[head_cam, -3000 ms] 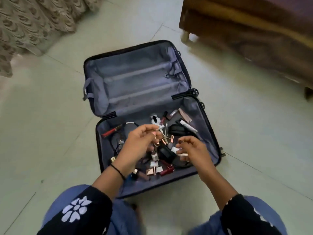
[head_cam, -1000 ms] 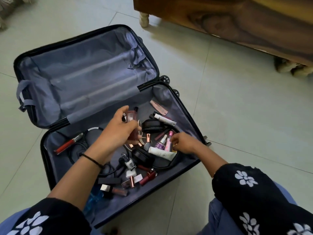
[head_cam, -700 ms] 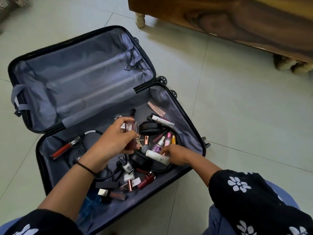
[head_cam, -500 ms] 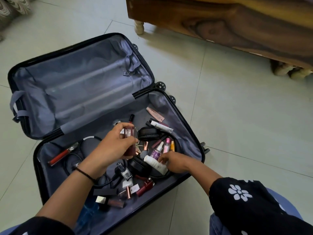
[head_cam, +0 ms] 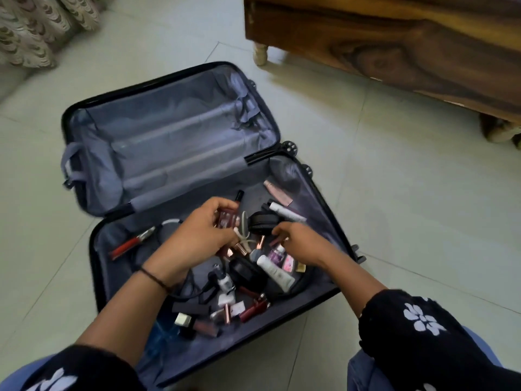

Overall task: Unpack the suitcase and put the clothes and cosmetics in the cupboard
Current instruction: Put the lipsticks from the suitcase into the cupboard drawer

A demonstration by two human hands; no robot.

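The open suitcase (head_cam: 84, 176) lies on the floor, and its far half holds nothing. Several cosmetics lie loose in the near half: a red lip gloss (head_cam: 132, 242), a white tube (head_cam: 275, 270), a purple bottle (head_cam: 276, 255), a nail polish bottle (head_cam: 224, 279), a red lipstick (head_cam: 255, 306) and a round black case (head_cam: 263, 222). My left hand (head_cam: 205, 238) grips a dark red bottle (head_cam: 227, 218) over the pile, and a white cord (head_cam: 244, 232) loops beside it. My right hand (head_cam: 298, 244) has its fingers curled down just right of the black case; what they touch is hidden.
A wooden bed frame (head_cam: 394, 52) on short legs stands at the back right, close to the suitcase wheels (head_cam: 290, 146). Patterned fabric (head_cam: 33, 26) hangs at the back left. Pale floor tiles surround the suitcase. My knees are at the bottom edge.
My right hand has left the white tube and moved up to the black case. My left hand still holds the dark red bottle. The view has shifted slightly.
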